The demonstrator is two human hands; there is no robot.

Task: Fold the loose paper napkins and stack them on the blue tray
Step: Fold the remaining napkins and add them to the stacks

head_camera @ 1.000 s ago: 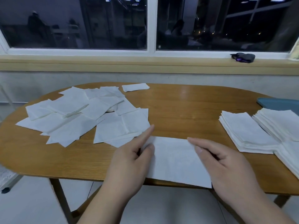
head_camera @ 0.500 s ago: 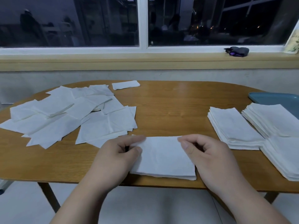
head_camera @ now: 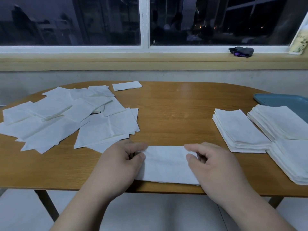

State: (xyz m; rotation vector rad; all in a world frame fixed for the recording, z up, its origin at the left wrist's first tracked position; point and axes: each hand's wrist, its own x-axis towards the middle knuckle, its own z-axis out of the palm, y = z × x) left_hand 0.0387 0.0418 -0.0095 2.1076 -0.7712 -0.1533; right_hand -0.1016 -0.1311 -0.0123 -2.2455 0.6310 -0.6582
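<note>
Blue tray (head_camera: 283, 100) — cut off at right.

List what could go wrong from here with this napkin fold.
1. The napkin lies at the table's near edge; a tug could slide it off.
2. The left hand and right hand pinch thin paper; it may tear or fold crooked.
3. The nearest folded stack sits off the blue tray and might get left there.
</note>
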